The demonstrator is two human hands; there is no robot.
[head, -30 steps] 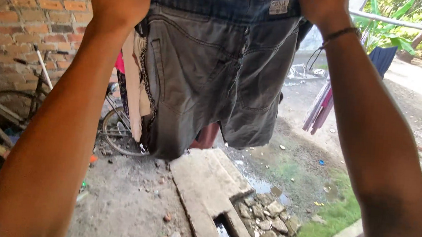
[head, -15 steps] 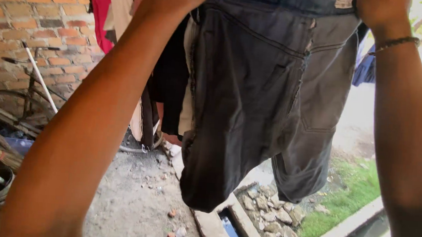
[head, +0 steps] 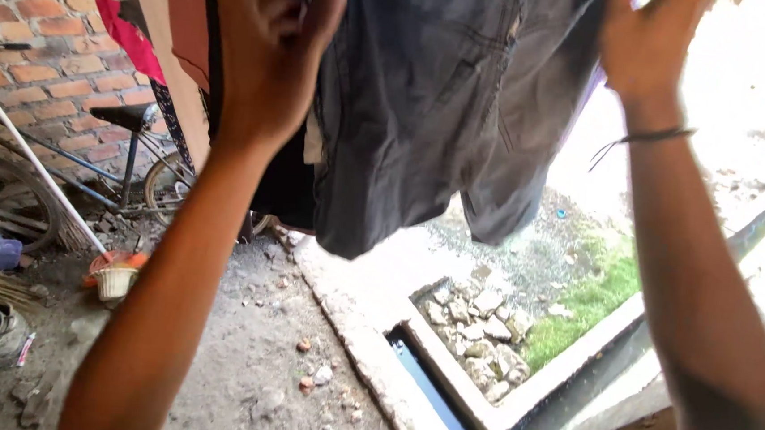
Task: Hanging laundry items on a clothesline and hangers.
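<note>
As the dark grey shorts hang overhead among other clothes, both raised arms reach up to their upper part, with the legs dangling free above the concrete kerb and the stone-filled drain. The left hand is blurred; its fingers appear spread and loosely curled in front of the cloth at the left edge, and whether they pinch it cannot be told. The right hand, a dark band at its wrist, rests against the right side of the garment; its fingertips run out of view at the top, so the grip cannot be confirmed. Judged by the seams and heavy drape, the fabric is a thick, denim-like cloth: soft, limp, not fragile, not slippery, and weightier if damp, which cannot be told. The sound place to hold it is the doubled waistband at both ends, where stitching gives firm purchase. A red garment hangs just beside it; a bicycle leans on the brick wall behind.
</note>
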